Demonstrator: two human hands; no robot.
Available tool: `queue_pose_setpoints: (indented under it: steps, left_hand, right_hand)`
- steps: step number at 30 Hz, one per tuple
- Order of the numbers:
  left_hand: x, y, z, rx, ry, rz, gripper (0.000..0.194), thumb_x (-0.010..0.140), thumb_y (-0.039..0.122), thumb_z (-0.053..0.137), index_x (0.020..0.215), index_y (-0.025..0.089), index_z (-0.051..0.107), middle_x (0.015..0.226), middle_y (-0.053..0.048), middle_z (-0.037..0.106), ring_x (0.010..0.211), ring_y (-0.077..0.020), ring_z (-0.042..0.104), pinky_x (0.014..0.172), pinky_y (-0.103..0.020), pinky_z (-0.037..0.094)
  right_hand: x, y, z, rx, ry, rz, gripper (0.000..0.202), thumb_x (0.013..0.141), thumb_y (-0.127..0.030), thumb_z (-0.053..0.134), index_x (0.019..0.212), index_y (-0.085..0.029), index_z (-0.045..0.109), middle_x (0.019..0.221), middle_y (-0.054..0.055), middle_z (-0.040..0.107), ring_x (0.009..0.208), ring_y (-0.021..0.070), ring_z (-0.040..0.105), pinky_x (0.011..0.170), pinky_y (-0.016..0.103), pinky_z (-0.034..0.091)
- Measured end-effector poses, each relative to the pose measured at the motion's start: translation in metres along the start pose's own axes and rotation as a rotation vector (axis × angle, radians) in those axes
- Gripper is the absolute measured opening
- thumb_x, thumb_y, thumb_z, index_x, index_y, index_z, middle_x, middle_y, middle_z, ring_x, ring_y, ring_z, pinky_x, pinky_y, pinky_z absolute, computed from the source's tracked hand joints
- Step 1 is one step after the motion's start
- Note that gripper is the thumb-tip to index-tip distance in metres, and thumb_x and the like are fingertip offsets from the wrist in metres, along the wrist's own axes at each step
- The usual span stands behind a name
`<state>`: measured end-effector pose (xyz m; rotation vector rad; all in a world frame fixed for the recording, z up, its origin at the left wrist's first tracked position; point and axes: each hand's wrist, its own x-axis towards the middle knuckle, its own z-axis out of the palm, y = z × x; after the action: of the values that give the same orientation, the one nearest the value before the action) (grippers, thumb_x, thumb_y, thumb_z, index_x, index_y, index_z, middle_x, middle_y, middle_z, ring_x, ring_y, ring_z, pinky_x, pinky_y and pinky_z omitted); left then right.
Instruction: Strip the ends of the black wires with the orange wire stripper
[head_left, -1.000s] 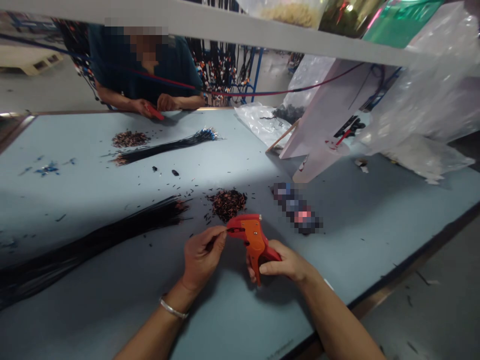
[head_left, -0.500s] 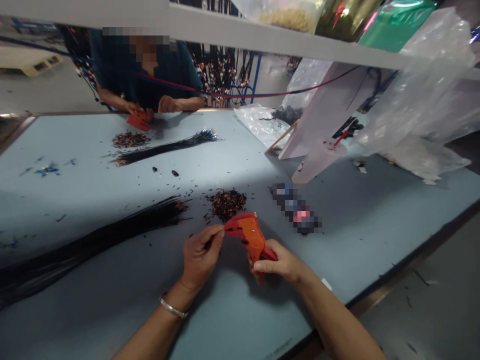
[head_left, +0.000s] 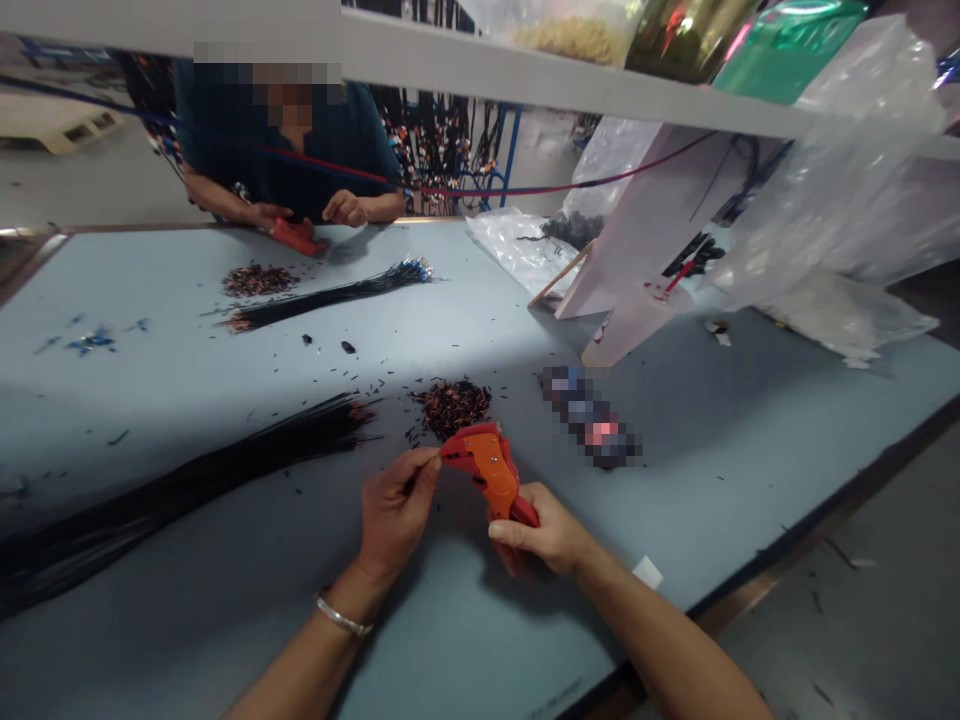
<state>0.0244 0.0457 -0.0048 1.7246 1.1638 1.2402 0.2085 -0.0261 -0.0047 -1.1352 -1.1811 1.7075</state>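
A red-and-orange pistol-shaped tool (head_left: 493,468) is clamped in the right grip (head_left: 538,528).
The left grip (head_left: 396,503) is pinched together at its nose, contents indiscernible; black-and-copper scraps (head_left: 452,404) are heaped beyond.

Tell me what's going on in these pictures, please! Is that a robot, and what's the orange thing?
No robot here! These are a person's own bare hands, seen by a camera worn on their head, looking forward and down. The right hand grips the red-and-orange tool by its handles. The left hand pinches its fingers by the tool's nose; anything between them is too small to see. On the table lie a big bundle of black wires and a pile of dark and coppery bits. Across the table, another person holds a red tool.
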Motion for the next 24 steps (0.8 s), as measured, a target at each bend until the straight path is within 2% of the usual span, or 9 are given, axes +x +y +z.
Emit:
queue_pose_setpoints:
  steps: [6,17,20,22,24]
  left_hand:
    - [-0.001,0.0,0.001,0.005,-0.008,-0.003,0.017,0.085,0.029,0.06,0.081,0.019,0.073,0.066,0.002,0.069,0.056,-0.0098,0.057,0.056,-0.018,0.045]
    - [0.002,0.003,0.005,0.054,-0.021,-0.047,0.02,0.086,0.03,0.057,0.08,0.018,0.072,0.062,0.003,0.066,0.053,-0.0095,0.053,0.054,-0.018,0.043]
    - [0.004,0.002,0.004,0.082,0.03,-0.091,0.021,0.085,0.032,0.057,0.079,0.018,0.071,0.065,0.002,0.067,0.058,-0.011,0.057,0.058,-0.019,0.044]
    - [0.006,0.001,0.003,0.098,0.089,-0.133,0.022,0.085,0.034,0.057,0.078,0.017,0.07,0.065,0.001,0.066,0.06,-0.0119,0.057,0.059,-0.02,0.045]
    - [0.007,0.001,0.004,0.095,0.097,-0.15,0.024,0.085,0.036,0.057,0.076,0.017,0.069,0.062,0.002,0.064,0.058,-0.0116,0.055,0.057,-0.02,0.043]
  right_hand:
    - [0.002,0.003,0.0,0.019,0.051,-0.013,0.049,0.075,-0.057,0.071,0.057,-0.017,0.05,0.04,-0.004,0.05,0.031,0.0072,0.043,0.033,0.017,0.032]
    - [0.003,0.008,0.001,0.216,0.087,0.052,0.042,0.07,-0.05,0.076,0.064,-0.016,0.053,0.041,-0.004,0.053,0.029,0.0087,0.045,0.027,0.017,0.034]
    - [0.0,0.004,-0.005,0.292,0.104,0.054,0.039,0.07,-0.047,0.076,0.065,-0.016,0.052,0.042,-0.004,0.053,0.029,0.0087,0.045,0.028,0.017,0.035]
    - [-0.002,0.001,-0.01,0.343,0.17,0.011,0.037,0.071,-0.045,0.076,0.069,-0.016,0.052,0.043,-0.005,0.052,0.03,0.0085,0.045,0.03,0.017,0.037]
    - [-0.004,-0.002,-0.013,0.331,0.213,-0.013,0.035,0.072,-0.043,0.076,0.073,-0.016,0.053,0.048,-0.004,0.055,0.035,0.0098,0.05,0.034,0.019,0.041]
